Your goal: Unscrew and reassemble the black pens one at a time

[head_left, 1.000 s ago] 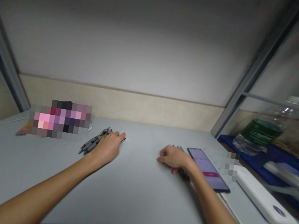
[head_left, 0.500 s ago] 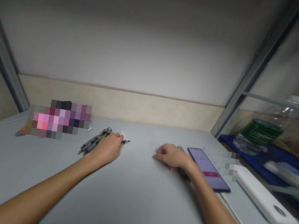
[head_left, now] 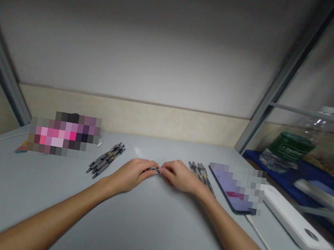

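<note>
Between my two hands, low over the middle of the desk, is a pen (head_left: 155, 169), mostly hidden by fingers. My left hand (head_left: 133, 172) is closed around one end of it, thumb and fingers pinched together. From the other side, my right hand (head_left: 181, 175) pinches the pen's tip end. To the left of my left hand lies a pile of grey and black pens (head_left: 106, 159). A second group of pens (head_left: 202, 173) lies just beyond my right hand, partly covered by my wrist.
On the right lies a phone (head_left: 232, 195), plugged into a white cable (head_left: 262, 241). Beside it is a long white device (head_left: 292, 220). A water bottle (head_left: 291, 148) stands behind the side rail. Blurred pink and purple items (head_left: 64, 133) sit at the back left.
My left hand has moved right from the left pile with a pen. My right hand has shifted slightly left to meet it, and both now grip the pen.
</note>
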`<act>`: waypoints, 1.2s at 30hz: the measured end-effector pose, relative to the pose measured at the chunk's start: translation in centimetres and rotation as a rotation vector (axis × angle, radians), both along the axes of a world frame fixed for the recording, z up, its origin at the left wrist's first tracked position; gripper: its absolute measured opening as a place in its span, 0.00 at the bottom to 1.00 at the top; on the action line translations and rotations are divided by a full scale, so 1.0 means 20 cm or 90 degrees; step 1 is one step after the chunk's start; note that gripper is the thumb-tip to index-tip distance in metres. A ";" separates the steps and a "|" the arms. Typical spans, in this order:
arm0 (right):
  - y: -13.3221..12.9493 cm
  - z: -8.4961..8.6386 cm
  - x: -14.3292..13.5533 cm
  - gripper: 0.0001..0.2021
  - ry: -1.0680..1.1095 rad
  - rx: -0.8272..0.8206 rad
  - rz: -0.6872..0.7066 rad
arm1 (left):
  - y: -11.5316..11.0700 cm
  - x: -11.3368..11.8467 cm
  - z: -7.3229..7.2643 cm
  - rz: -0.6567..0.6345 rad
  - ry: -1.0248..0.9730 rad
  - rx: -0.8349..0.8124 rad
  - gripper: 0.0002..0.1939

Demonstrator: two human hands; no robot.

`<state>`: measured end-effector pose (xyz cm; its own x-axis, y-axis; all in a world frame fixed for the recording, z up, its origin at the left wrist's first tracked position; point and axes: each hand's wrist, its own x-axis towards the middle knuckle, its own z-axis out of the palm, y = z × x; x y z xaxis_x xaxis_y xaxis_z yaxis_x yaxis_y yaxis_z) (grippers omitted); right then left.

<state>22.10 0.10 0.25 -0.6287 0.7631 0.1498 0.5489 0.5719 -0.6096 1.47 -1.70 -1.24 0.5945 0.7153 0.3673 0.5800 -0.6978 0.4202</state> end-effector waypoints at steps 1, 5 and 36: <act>0.01 0.00 0.01 0.18 0.005 -0.001 -0.015 | 0.01 -0.01 0.00 0.010 -0.001 -0.004 0.14; 0.06 0.01 0.06 0.19 0.066 -0.070 -0.092 | 0.04 -0.06 0.03 0.057 -0.005 0.020 0.14; 0.02 0.08 0.05 0.15 0.259 -0.109 -0.119 | 0.06 -0.08 0.03 0.150 -0.059 -0.038 0.21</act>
<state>23.02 0.57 1.94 -0.3942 0.8930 0.2173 0.3310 0.3585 -0.8729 -0.11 -0.48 -0.55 0.3741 0.8523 0.3656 0.6808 -0.5201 0.5158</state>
